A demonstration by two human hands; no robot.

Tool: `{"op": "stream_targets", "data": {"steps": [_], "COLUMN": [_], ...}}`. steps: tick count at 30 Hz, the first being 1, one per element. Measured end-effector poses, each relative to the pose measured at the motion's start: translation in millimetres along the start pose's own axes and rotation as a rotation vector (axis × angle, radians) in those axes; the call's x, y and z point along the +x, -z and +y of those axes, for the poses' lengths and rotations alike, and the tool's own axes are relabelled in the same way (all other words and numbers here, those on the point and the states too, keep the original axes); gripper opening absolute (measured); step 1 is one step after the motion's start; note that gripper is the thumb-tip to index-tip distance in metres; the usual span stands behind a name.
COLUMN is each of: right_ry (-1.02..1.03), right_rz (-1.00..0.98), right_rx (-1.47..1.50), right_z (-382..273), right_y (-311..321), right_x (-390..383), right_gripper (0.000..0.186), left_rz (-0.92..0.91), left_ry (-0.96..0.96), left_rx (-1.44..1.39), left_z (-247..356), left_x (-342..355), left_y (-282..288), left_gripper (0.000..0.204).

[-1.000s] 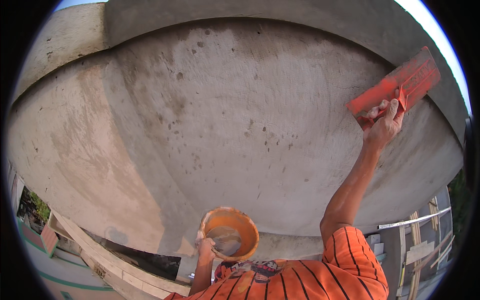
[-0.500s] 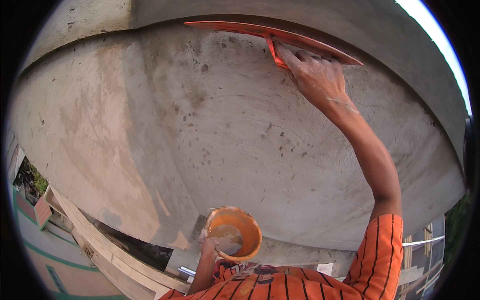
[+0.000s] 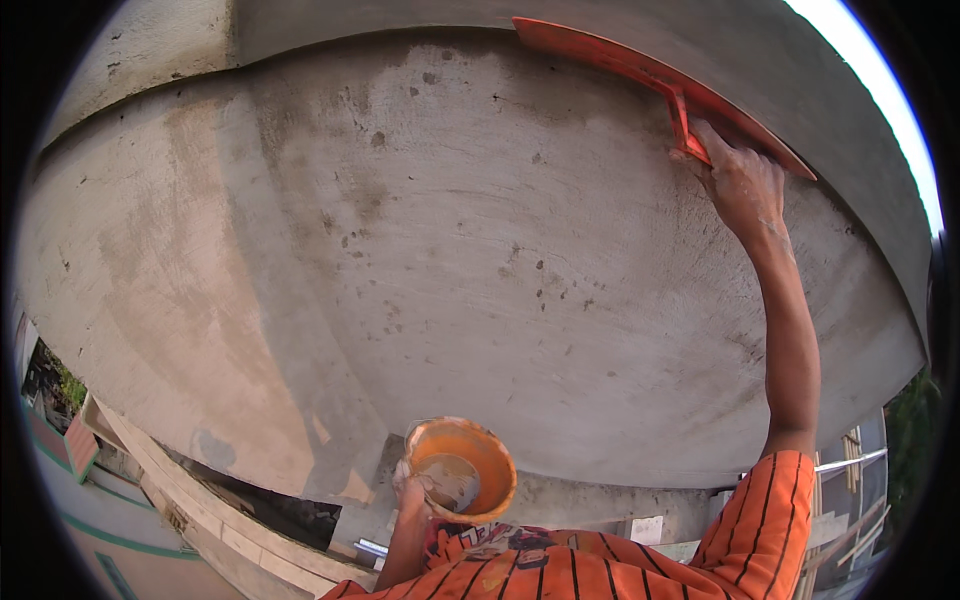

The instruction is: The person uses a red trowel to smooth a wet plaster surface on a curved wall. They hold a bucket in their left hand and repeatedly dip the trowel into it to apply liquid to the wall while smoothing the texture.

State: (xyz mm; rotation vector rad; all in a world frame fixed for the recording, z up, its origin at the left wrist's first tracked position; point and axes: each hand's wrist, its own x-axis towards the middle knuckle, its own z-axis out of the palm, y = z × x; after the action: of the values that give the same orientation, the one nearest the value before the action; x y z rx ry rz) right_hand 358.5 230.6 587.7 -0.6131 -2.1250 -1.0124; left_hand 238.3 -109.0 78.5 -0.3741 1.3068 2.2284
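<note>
My right hand (image 3: 745,185) is closed round the handle of a long orange plastering float (image 3: 610,58). The float lies along the top of the grey plastered wall (image 3: 480,280), close under the overhanging ledge, and slants down to the right. Low in front of my body, my left hand (image 3: 413,492) grips the rim of an orange bucket (image 3: 490,462). Greyish, watery liquid (image 3: 448,480) sits in the bucket's bottom. Dark damp spots and patches mark the wall between my hands.
A smooth grey overhang (image 3: 400,12) curves along the wall's top. At lower left are wooden planks (image 3: 200,510) and a building with green trim (image 3: 110,540). Thin wooden poles (image 3: 852,470) stand at lower right, near dark foliage (image 3: 905,420).
My right hand has moved the float to the right along the wall's top edge, and it now slants more steeply. The bucket in my left hand has barely shifted.
</note>
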Motion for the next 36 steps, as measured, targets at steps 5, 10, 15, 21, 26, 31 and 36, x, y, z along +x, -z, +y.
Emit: {"op": "stream_targets", "data": {"steps": [5, 10, 15, 21, 26, 31, 36], "right_ry": [-0.108, -0.110, -0.424, -0.144, -0.416, -0.447, -0.494], "right_rz": [-0.032, -0.013, -0.176, 0.189, 0.092, -0.012, 0.039], "right_rx": [-0.060, -0.206, -0.151, 0.221, 1.278, 1.755, 1.666], "right_z": [82, 179, 272, 206, 30, -55, -64], "right_y": [-3, -8, -22, -36, -25, -4, -23], "right_x": [-49, -104, -168, -229, -173, -95, -59], "right_gripper": [0.042, 0.041, 0.037, 0.030, 0.042, 0.046, 0.043], "left_rz": [-0.067, -0.147, -0.067, -0.161, -0.145, -0.067, -0.160], "left_ry": [0.034, -0.053, 0.103, -0.004, 0.030, 0.056, 0.013], "left_rx": [0.222, 0.168, 0.172, 0.241, 0.281, 0.224, 0.171], "left_z": [0, -23, -48, -24, -18, -36, -22], "left_x": [8, 28, 41, 11, 6, 32, 30], "left_y": [8, 4, 18, -4, -7, 6, 12], "left_gripper": [0.049, 0.042, 0.061, 0.058, 0.056, 0.059, 0.064]}}
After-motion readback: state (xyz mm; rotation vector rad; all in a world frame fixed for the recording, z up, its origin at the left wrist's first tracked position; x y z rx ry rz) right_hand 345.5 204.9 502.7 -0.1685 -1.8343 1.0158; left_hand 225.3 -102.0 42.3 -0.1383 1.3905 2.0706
